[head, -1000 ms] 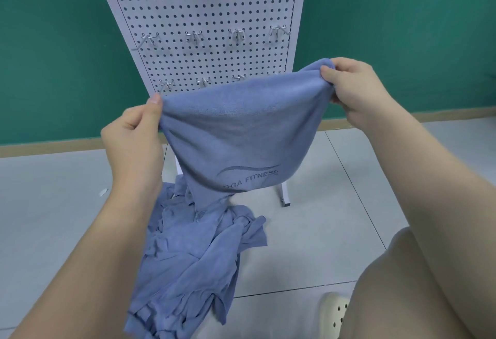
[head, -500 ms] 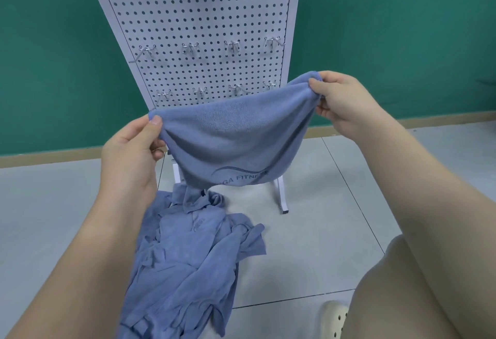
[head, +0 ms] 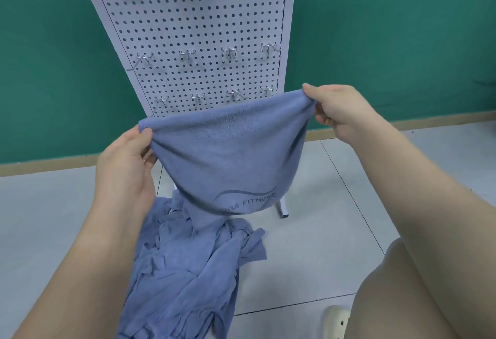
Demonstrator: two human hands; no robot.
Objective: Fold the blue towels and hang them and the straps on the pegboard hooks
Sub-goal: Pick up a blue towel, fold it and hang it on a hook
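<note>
I see the left hand (head: pixel 126 169) and right hand (head: pixel 341 110) each pinching a top corner of the blue terry towel (head: pixel 228 159), stretched before the white perforated metal pegboard (head: pixel 198 30), above the crumpled blue towel pile (head: pixel 188 271).

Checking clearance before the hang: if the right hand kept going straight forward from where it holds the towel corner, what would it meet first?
Probably the pegboard, near its lowest right hook. The right hand pinches the towel just in front of it, though depth is unclear.
</note>
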